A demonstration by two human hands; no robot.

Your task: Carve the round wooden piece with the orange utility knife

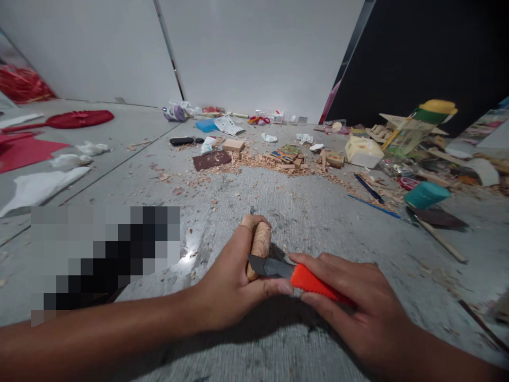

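Note:
In the lower middle of the head view, my left hand is closed around a small pale piece of wood with a rounded, carved-looking surface. My right hand grips a utility knife by its orange handle. The knife's dark blade points left and lies against or just in front of the wood's near part; exact contact is hard to tell. My left thumb sits just below the blade, close to the front of the handle. The wood's lower end is partly hidden by the left hand.
Wood shavings and small blocks lie ahead on the grey floor. At right are a teal container, a blue pen-like stick and a yellow-lidded jar. A red fan-like object and white tissues lie left.

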